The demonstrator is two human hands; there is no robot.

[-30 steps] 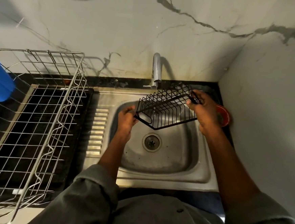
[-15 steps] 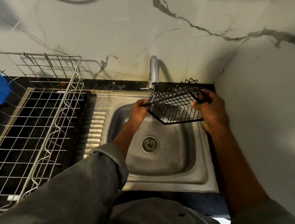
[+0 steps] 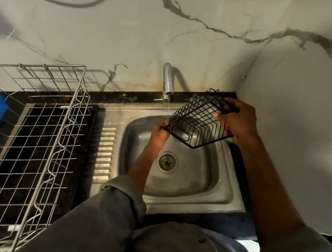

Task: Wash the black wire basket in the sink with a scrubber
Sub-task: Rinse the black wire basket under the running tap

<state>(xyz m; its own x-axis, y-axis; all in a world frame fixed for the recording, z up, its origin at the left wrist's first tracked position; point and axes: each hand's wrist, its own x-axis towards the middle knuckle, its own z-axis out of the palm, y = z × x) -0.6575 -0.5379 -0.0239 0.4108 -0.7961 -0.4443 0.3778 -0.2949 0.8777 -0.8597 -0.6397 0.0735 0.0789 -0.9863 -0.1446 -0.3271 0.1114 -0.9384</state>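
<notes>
Black wire basket (image 3: 196, 121) over dull steel sink (image 3: 196, 188)

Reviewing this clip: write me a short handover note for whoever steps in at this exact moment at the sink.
Left hand: grips the left corner of the black wire basket.
Right hand: grips the basket's far right rim.
Basket: held tilted above the steel sink basin, its left corner at the thin stream from the chrome tap.
Scrubber: something green and red shows under the right hand, possibly the scrubber; cannot confirm.
Done: basket at the water.
Left: whether scrubbing has happened cannot be told; finish washing, set it down.
</notes>
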